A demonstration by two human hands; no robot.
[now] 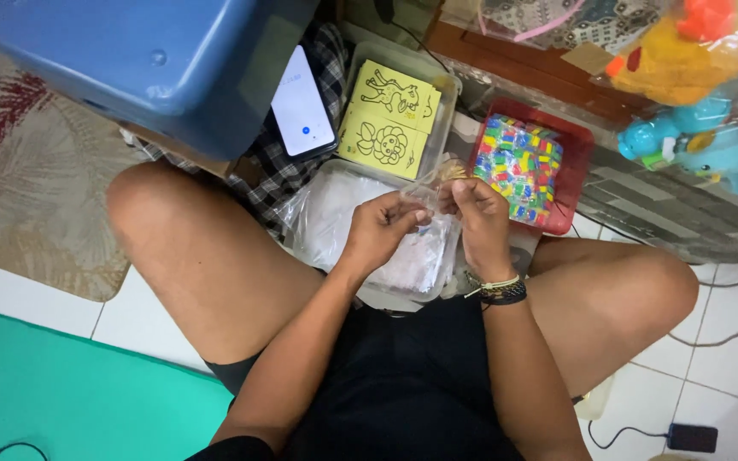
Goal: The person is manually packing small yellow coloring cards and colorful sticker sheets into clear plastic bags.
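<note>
A white tiled floor (pixel 732 376) carries everything. On it, at the lower left, lies a teal mat (pixel 61 401), and beyond that a beige rug (pixel 36 205) with a red leaf pattern. A red tray (pixel 578 158) full of small multicoloured pieces sits on the tiles beside a clear plastic container (pixel 450 94) holding yellow picture cards (pixel 390 119). A small black charger (pixel 692 437) with its cable lies at the lower right.
</note>
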